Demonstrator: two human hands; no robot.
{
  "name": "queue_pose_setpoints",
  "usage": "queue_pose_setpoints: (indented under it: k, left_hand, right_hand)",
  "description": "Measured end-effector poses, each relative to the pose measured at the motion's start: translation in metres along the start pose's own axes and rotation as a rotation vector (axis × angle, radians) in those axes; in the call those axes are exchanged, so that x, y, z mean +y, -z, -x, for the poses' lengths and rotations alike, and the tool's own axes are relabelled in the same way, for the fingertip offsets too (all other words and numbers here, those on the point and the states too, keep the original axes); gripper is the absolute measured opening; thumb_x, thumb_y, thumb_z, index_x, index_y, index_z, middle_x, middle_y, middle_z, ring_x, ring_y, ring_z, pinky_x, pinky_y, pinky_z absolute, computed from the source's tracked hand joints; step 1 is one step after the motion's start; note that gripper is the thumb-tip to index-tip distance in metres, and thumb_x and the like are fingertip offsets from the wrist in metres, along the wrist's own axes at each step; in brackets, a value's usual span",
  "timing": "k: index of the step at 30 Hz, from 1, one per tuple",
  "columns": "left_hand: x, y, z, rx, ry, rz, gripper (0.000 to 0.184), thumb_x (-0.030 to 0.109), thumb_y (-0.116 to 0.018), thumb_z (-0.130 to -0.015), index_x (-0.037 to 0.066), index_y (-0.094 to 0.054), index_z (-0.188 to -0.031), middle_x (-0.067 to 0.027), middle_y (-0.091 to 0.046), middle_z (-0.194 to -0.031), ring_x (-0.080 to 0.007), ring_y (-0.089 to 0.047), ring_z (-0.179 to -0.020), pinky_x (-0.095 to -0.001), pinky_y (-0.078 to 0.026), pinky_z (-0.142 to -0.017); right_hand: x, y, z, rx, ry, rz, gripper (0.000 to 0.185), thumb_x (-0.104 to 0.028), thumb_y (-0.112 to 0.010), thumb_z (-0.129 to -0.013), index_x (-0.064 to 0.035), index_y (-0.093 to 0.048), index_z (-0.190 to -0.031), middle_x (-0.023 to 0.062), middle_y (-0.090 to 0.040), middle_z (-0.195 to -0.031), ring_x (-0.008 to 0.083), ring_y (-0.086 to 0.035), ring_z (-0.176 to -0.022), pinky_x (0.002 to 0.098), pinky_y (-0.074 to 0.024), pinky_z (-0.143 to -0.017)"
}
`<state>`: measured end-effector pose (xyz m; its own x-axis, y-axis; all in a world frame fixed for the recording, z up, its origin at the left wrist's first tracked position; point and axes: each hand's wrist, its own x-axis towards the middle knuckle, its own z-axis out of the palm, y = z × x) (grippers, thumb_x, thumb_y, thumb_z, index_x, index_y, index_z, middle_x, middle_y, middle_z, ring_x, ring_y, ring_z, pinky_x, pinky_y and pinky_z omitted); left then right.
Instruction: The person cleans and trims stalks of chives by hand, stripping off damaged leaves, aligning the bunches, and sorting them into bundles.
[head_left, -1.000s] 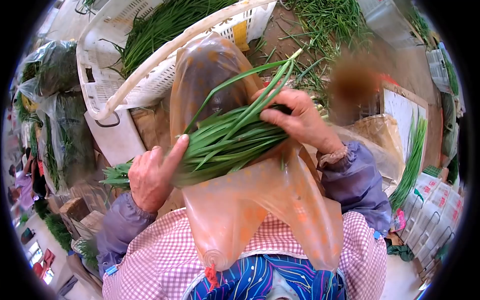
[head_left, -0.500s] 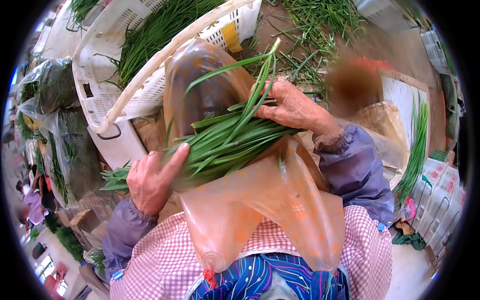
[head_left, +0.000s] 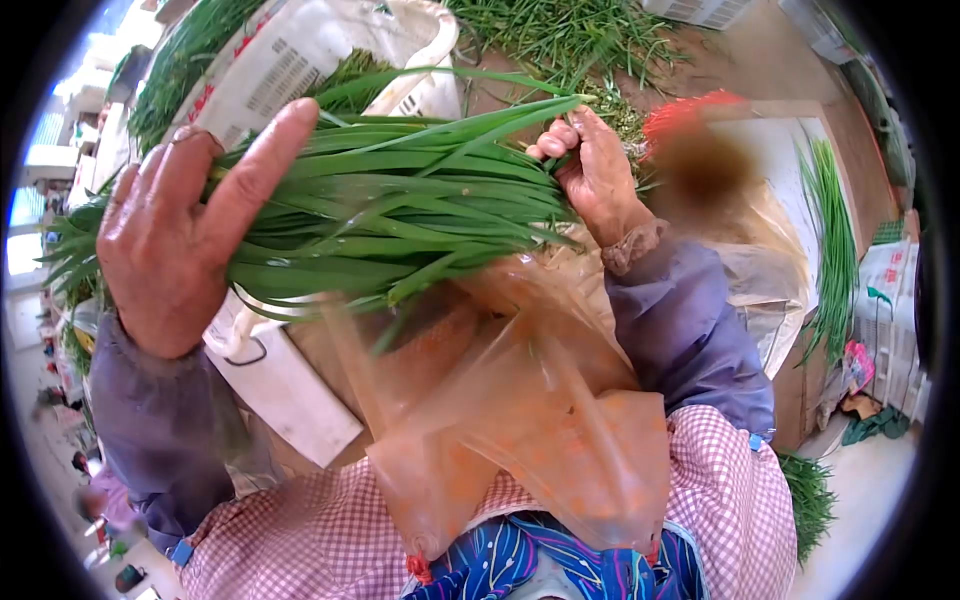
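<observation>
Bunch (head_left: 400, 190) is looking nearly gathered, left hand (head_left: 175, 240) gripping its left end, right hand (head_left: 600, 175) seemingly pinching one stray stalk (head_left: 545, 107), loose greens (head_left: 570, 40) lying at far centre.

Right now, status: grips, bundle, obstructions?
Left grip around chive bundle. Right grip at its right-hand end, hold unclear. Bundle above orange-tinted plastic sheet. Nothing visibly blocking.

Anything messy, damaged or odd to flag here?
Loose green stalks lie strewn beyond the green bundle, looking untidy rather than gathered. A blurred brown blot also covers part of the picture's right side; it looks odd, perhaps something on the lens. No clear damage shows on the bundle.
</observation>
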<state>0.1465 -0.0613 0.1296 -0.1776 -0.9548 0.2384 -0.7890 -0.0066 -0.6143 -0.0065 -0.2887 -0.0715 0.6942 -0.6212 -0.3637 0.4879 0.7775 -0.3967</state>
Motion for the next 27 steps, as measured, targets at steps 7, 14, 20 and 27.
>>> queue_pose_setpoints:
  k: [7,14,20,27]
  left_hand:
    - [-0.033,-0.015,-0.013,-0.106,0.133,0.079,0.058,0.015,-0.063,-0.073,0.033,-0.055,-0.128,-0.0031,-0.045,-0.077,-0.0212,-0.055,-0.064,-0.0343,-0.045,-0.053]
    - [-0.053,-0.040,-0.052,-0.164,0.155,-0.006,0.054,0.014,-0.062,-0.077,0.032,-0.053,-0.127,-0.0053,-0.053,-0.084,-0.0269,-0.059,-0.063,-0.0372,-0.046,-0.051]
    - [-0.043,-0.025,-0.068,-0.015,0.224,-0.062,0.056,0.009,-0.058,-0.079,0.034,-0.050,-0.128,-0.0034,-0.053,-0.083,-0.0272,-0.058,-0.062,-0.0371,-0.044,-0.049]
    - [0.068,-0.027,0.080,-0.155,0.268,0.025,0.053,-0.002,-0.052,-0.077,0.007,-0.052,-0.129,-0.0070,-0.058,-0.088,-0.0190,-0.055,-0.065,-0.0316,-0.043,-0.055]
  right_hand:
    - [-0.034,0.120,-0.062,0.224,0.205,0.220,0.006,-0.013,-0.052,-0.090,-0.0075,-0.052,-0.088,-0.0039,-0.036,-0.055,0.0078,-0.031,-0.041,0.0237,-0.0237,-0.034]
    - [-0.013,0.146,-0.037,0.546,0.540,2.131,0.035,-0.027,-0.059,-0.082,-0.0085,-0.059,-0.112,0.0177,-0.062,-0.103,0.0331,-0.058,-0.103,0.0456,-0.0433,-0.091]
    - [0.008,0.069,0.000,-0.495,-0.576,0.642,0.036,-0.034,-0.047,-0.095,-0.0016,-0.062,-0.101,0.0151,-0.067,-0.096,0.0210,-0.066,-0.085,0.0343,-0.0526,-0.081]
    - [0.100,0.069,0.025,-0.407,-0.236,0.492,0.052,-0.046,-0.045,-0.094,-0.0036,-0.043,-0.124,0.0162,-0.056,-0.115,0.0268,-0.057,-0.104,0.0434,-0.0474,-0.092]
